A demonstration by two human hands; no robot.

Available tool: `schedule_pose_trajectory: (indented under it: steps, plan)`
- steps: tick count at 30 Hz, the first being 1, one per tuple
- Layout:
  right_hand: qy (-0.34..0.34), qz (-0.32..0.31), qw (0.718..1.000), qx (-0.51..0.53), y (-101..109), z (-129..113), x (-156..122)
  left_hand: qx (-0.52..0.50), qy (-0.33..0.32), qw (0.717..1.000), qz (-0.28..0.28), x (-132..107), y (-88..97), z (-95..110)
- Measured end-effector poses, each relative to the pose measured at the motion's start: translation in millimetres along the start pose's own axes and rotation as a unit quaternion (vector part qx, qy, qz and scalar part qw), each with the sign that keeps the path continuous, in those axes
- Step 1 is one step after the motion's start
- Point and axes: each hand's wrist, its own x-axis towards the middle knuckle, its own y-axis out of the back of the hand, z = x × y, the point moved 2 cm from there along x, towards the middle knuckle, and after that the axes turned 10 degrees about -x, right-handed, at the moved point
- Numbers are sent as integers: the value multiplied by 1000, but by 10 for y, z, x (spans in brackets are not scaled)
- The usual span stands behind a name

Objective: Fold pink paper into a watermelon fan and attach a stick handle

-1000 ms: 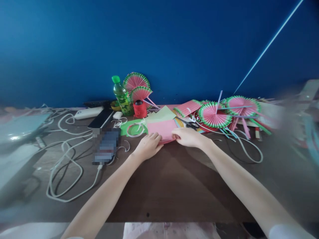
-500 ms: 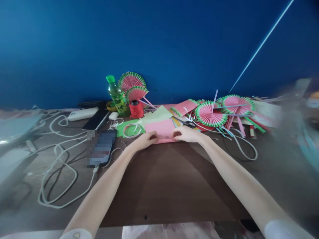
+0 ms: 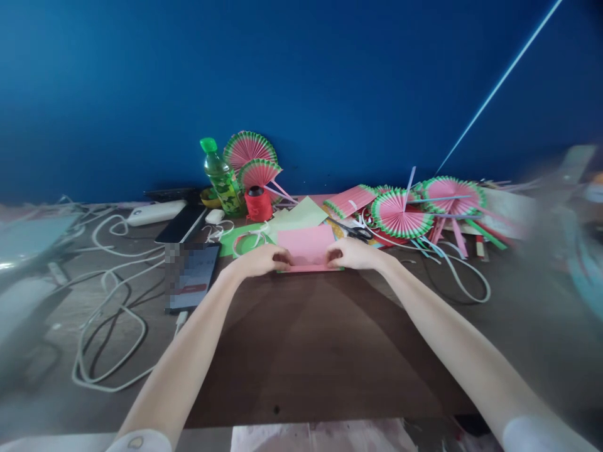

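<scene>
Your left hand (image 3: 266, 258) has its fingers curled down around the left end of the near edge of the pink paper (image 3: 306, 242), and your right hand (image 3: 352, 253) pinches the right end of that same edge; how tightly either one grips, I can't tell. The paper lies flat on the table (image 3: 301, 339) between your hands, its long side toward you, with a thin line of green showing beneath its near edge. The likeliest trouble, as I judge it, is a crooked crease: if one hand pulls or presses harder than the other, the narrow strip along that edge could run wider at one end. The layers could also slip apart if the pink shifts over the green while your fingers hold only the corners. Watch the far side too, where the scissors (image 3: 362, 233) lie just beyond your right hand, close enough for a blade to snag the paper if you slid it that way. The pale green sheet (image 3: 304, 213) sits right behind it and might get dragged along. On your left, your forearm crosses the charging cable (image 3: 181, 321) (the phone (image 3: 198, 276) is attached), so a careless sweep could tug both.
</scene>
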Motion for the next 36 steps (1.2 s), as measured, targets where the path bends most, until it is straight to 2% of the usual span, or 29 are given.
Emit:
schedule_pose_trajectory:
  steps: [9,14,23,36]
  plan:
    - [5,18,999,51,-35,69,21,15,13,1000,4,26,-38,-54]
    - [28,52,998,-3,-52,83,60,-16,-1,1000,3,29,-43,-93]
    - [7,26,999,39,-82,112,67,-18,1,1000,25,39,-64,-144]
    - [26,20,999,7,-147,165,92,-7,15,999,49,43,-100,-83]
